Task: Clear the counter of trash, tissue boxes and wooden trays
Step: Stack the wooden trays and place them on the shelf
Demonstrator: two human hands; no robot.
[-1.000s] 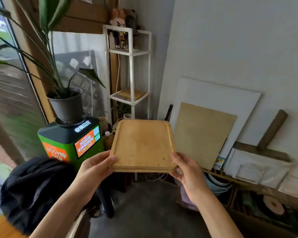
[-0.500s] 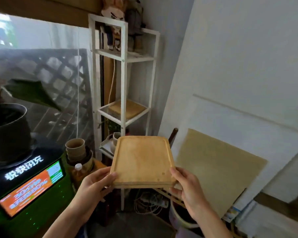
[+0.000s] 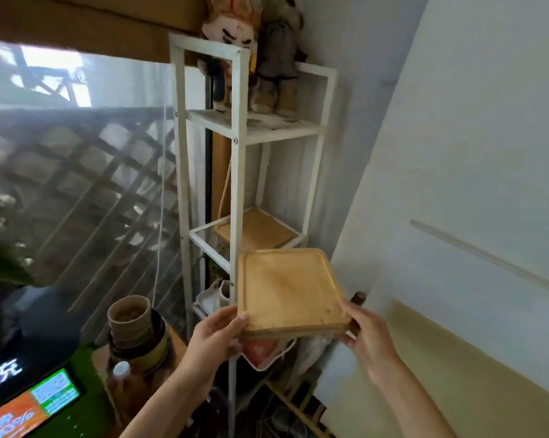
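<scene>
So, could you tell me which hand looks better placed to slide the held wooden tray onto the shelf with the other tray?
Probably the left hand: it grips the held tray on the side nearest the white shelf, below the stored tray. The right hand holds the wall side.

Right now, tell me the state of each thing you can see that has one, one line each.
wooden tray: held in the air in front of the shelf, roughly level.
left hand: grips the tray's near left corner.
right hand: holds the tray's near right corner.
second wooden tray: lying flat on the middle tier.
white shelf: upright, plush dolls on top tier.
paper cups: stacked upright.
kiosk screen: lit.
</scene>
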